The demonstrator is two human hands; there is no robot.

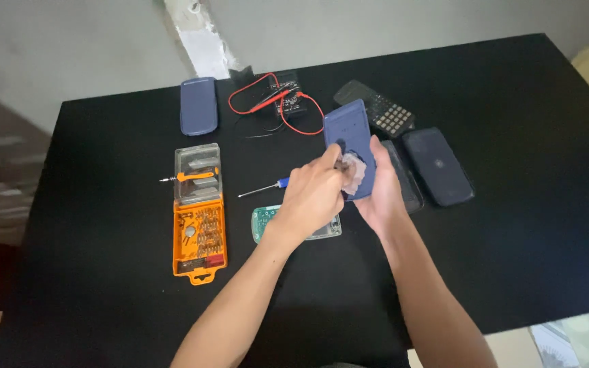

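Two hands on blue case (349, 136), R (383, 194) grips it, L (315, 194) pinches cloth (354, 170), screwdriver (264, 189), bit box (199, 211) nearby

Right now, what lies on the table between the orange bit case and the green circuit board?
In the head view, a small blue-handled screwdriver lies between the orange bit case and the green circuit board, toward their upper ends; lower down, the black table is bare.

A black counter (526, 225) stood against a pale grey wall (90, 41), with a white chipped strip (202, 41) running down it.
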